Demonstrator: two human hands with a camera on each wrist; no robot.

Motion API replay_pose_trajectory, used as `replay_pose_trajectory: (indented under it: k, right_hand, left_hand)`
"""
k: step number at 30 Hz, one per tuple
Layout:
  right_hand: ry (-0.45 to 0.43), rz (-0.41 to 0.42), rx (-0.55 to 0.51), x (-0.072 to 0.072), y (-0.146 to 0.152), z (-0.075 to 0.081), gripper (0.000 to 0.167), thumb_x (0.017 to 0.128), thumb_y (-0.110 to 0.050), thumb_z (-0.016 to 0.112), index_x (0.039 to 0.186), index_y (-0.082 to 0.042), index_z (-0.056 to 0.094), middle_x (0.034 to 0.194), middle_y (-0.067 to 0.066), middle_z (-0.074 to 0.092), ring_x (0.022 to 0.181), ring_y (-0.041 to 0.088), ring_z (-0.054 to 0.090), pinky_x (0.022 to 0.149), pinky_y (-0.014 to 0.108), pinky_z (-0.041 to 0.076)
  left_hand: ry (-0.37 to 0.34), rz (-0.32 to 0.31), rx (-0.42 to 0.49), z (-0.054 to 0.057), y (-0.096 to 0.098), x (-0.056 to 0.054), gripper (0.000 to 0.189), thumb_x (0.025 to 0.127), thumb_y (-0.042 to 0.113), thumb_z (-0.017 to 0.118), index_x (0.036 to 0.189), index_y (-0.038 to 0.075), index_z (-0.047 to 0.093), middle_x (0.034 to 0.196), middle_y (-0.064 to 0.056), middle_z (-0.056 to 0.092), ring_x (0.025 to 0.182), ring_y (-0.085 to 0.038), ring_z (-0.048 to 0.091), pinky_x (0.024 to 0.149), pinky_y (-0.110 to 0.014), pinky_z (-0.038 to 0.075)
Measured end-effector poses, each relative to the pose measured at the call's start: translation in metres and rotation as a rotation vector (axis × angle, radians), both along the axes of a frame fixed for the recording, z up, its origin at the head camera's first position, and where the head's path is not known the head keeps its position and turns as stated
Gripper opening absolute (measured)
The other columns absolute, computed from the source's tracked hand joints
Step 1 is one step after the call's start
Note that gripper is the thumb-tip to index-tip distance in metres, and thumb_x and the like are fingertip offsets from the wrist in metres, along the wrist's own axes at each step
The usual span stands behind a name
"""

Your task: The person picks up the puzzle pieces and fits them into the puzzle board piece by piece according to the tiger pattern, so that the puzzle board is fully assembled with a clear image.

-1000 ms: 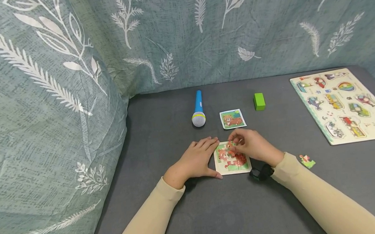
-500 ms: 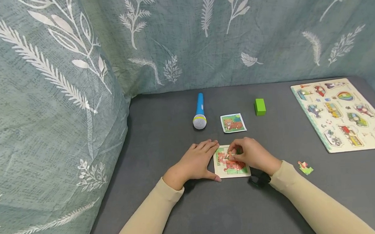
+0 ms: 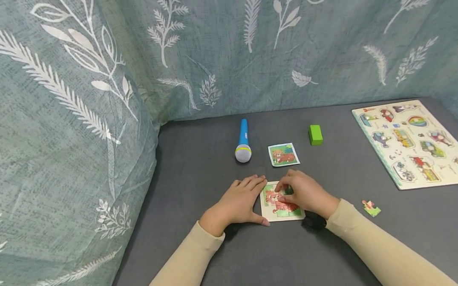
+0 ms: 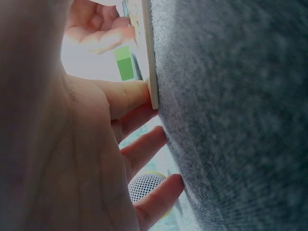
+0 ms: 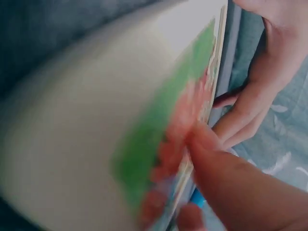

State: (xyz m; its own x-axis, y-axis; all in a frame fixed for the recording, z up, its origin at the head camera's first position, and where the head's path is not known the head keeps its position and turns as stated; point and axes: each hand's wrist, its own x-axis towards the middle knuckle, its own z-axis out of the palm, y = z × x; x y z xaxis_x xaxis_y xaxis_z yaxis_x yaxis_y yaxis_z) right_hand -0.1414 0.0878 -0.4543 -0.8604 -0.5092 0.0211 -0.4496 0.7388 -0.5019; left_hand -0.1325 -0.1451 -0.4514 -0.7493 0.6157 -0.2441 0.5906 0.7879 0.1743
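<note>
A small square jigsaw board point(image 3: 264, 209) with a pale frame and an orange tiger-like picture lies between my hands. My left hand point(image 3: 235, 204) rests at its left side, fingers stretched along the upper corner and thumb by the lower one. In the left wrist view, fingers touch the board's thin edge point(image 4: 150, 62). My right hand point(image 3: 307, 194) bends over the upper right part, thumb and index finger pinching a puzzle piece point(image 3: 282, 193) low at the board, mostly hidden by them. The right wrist view shows the thumb point(image 5: 204, 142) right at the picture surface.
Behind the board lies a picture card point(image 3: 283, 154), with a blue toy microphone point(image 3: 243, 138) to its left and a green block point(image 3: 315, 135) to its right. One loose puzzle piece point(image 3: 371, 208) lies right of my right sleeve. A larger peg puzzle point(image 3: 417, 143) sits far right. Patterned cloth point(image 3: 229, 53) hangs behind.
The puzzle piece in my right hand has come down from a tilt to lie close at the board. My left hand keeps its place; the view has shifted slightly.
</note>
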Motion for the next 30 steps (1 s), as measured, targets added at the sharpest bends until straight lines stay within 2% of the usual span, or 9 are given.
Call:
replay_pose_trajectory:
  k: [3, 6, 9, 13, 22, 27, 30]
  right_hand:
    - [0.072, -0.022, -0.020, 0.004, 0.008, 0.006, 0.024, 0.082, -0.012, 0.092, 0.103, -0.009, 0.079, 0.088, 0.000, 0.058, 0.080, 0.018, 0.053, 0.072, 0.037, 0.050]
    - [0.134, -0.036, -0.021, 0.008, 0.029, 0.018, 0.023, 0.080, -0.011, 0.093, 0.097, -0.009, 0.078, 0.088, 0.001, 0.062, 0.080, 0.020, 0.059, 0.072, 0.040, 0.053]
    - [0.132, -0.067, 0.024, 0.009, 0.055, 0.030, 0.021, 0.079, -0.011, 0.093, 0.091, -0.010, 0.076, 0.086, 0.000, 0.064, 0.079, 0.021, 0.061, 0.071, 0.043, 0.054]
    - [0.076, -0.119, 0.116, 0.013, 0.091, 0.034, 0.025, 0.078, -0.018, 0.094, 0.093, -0.010, 0.075, 0.087, 0.001, 0.063, 0.077, 0.021, 0.062, 0.068, 0.046, 0.053]
    - [-0.056, -0.203, 0.180, 0.032, 0.158, 0.019, 0.040, 0.073, -0.019, 0.097, 0.101, -0.003, 0.073, 0.093, 0.010, 0.058, 0.080, 0.026, 0.060, 0.072, 0.049, 0.053]
    - [-0.138, -0.202, 0.155, 0.040, 0.177, 0.014, 0.040, 0.072, -0.013, 0.097, 0.099, -0.004, 0.068, 0.086, 0.004, 0.051, 0.073, 0.017, 0.048, 0.064, 0.038, 0.045]
    - [-0.197, -0.203, 0.117, 0.042, 0.180, 0.013, 0.038, 0.075, -0.007, 0.093, 0.098, -0.006, 0.064, 0.083, 0.000, 0.053, 0.071, 0.015, 0.049, 0.062, 0.034, 0.043]
  left_hand:
    - [-0.003, 0.000, 0.001, -0.002, 0.001, 0.000, 0.114, 0.081, 0.074, 0.076, 0.166, 0.011, 0.031, 0.171, -0.003, 0.028, 0.158, -0.023, 0.023, 0.118, -0.049, 0.033]
    - [0.000, -0.004, 0.000, -0.003, 0.002, 0.000, 0.115, 0.081, 0.074, 0.076, 0.166, 0.011, 0.030, 0.172, -0.003, 0.027, 0.158, -0.023, 0.022, 0.118, -0.049, 0.033]
    - [0.000, 0.001, 0.000, -0.003, -0.001, 0.001, 0.116, 0.081, 0.074, 0.076, 0.166, 0.011, 0.030, 0.172, -0.003, 0.027, 0.158, -0.023, 0.022, 0.118, -0.048, 0.033]
    - [-0.005, 0.017, 0.005, -0.003, -0.004, 0.003, 0.117, 0.080, 0.073, 0.077, 0.166, 0.011, 0.030, 0.172, -0.003, 0.027, 0.158, -0.023, 0.022, 0.118, -0.049, 0.032]
    - [-0.006, 0.010, 0.030, -0.006, -0.003, 0.004, 0.116, 0.080, 0.073, 0.078, 0.166, 0.011, 0.031, 0.171, -0.004, 0.028, 0.157, -0.025, 0.024, 0.117, -0.049, 0.034]
    - [-0.004, 0.003, 0.034, -0.006, -0.001, 0.002, 0.116, 0.080, 0.073, 0.078, 0.166, 0.010, 0.031, 0.171, -0.005, 0.028, 0.157, -0.025, 0.024, 0.117, -0.050, 0.034]
    - [0.002, -0.002, 0.029, -0.005, 0.001, 0.000, 0.116, 0.080, 0.073, 0.078, 0.166, 0.011, 0.031, 0.171, -0.005, 0.028, 0.157, -0.025, 0.024, 0.117, -0.050, 0.034]
